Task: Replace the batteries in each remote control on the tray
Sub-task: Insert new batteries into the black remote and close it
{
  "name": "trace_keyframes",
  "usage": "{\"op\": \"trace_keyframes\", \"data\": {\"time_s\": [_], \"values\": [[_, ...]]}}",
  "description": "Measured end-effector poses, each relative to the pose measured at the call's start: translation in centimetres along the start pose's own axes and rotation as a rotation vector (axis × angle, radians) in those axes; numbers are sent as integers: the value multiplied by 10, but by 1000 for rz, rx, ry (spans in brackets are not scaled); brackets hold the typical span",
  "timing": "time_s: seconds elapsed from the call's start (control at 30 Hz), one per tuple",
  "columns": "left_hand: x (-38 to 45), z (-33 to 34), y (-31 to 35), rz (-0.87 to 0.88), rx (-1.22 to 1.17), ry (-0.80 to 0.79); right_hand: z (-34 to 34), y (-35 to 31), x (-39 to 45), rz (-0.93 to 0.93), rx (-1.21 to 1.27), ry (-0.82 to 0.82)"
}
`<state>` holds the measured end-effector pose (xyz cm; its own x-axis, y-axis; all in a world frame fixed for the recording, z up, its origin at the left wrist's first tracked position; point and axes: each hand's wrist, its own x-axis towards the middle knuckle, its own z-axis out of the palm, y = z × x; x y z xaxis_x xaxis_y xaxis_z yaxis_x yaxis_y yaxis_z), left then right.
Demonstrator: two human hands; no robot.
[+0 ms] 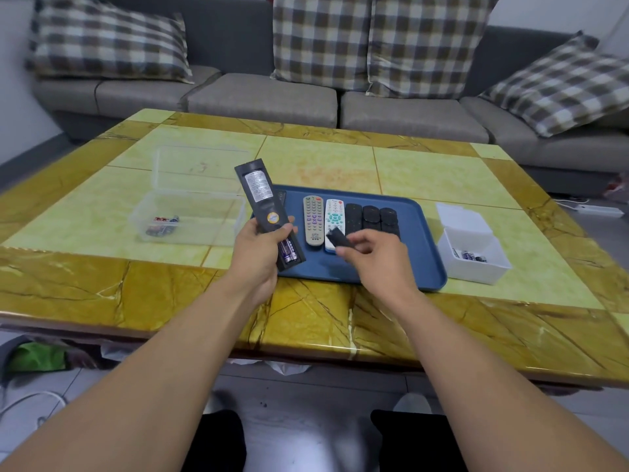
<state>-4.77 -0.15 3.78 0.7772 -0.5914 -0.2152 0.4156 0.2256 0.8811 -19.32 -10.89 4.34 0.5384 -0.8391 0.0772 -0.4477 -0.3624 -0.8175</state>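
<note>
**Cover off, two cells showing**

Above the near-left corner of the blue tray [401,279], the left hand [258,257] clasps a long black remote [263,206] face-down and tilted up, its fingers [287,229] wrapped round the lower body; held so, the open battery bay faces the person, and two batteries [288,252] lie side by side in it, still seated; just to the right, over the tray's near edge, the right hand [371,253] pinches the small black battery cover [338,238] between thumb and fingertips, probably keeping it clear so the cells can be lifted out; which step this is, removing old cells or closing over new ones, I cannot tell.

On the tray, beyond the hands, lie one grey remote [313,221], one white remote [334,216] and three black remotes [371,218] in a row, with a sliver of one more dark piece behind the held remote; left of the tray stands one clear lidded box [190,212] holding a few batteries; right of it, one white box [473,248] holds several more; all rest on the yellow marble surface [102,287].
</note>
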Motion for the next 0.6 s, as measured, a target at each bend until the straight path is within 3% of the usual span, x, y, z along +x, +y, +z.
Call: {"op": "trace_keyframes", "data": {"time_s": [0.1, 0.17, 0.3, 0.43, 0.6], "values": [[-2, 6, -2, -16, -107, 7, 6, -22, -18, 114, 501, -132], [-3, 11, -2, -31, -158, -19, 15, -28, -28, 222, 652, -241], [-8, 18, -3, -35, -166, -97, 28, -29, -33, 308, 701, -168], [-16, 19, -4, 43, -37, -153, 33, -26, -29, 277, 718, -50], [-12, 12, -6, 79, 15, -157, 32, -25, -30, 243, 701, -48]]}}
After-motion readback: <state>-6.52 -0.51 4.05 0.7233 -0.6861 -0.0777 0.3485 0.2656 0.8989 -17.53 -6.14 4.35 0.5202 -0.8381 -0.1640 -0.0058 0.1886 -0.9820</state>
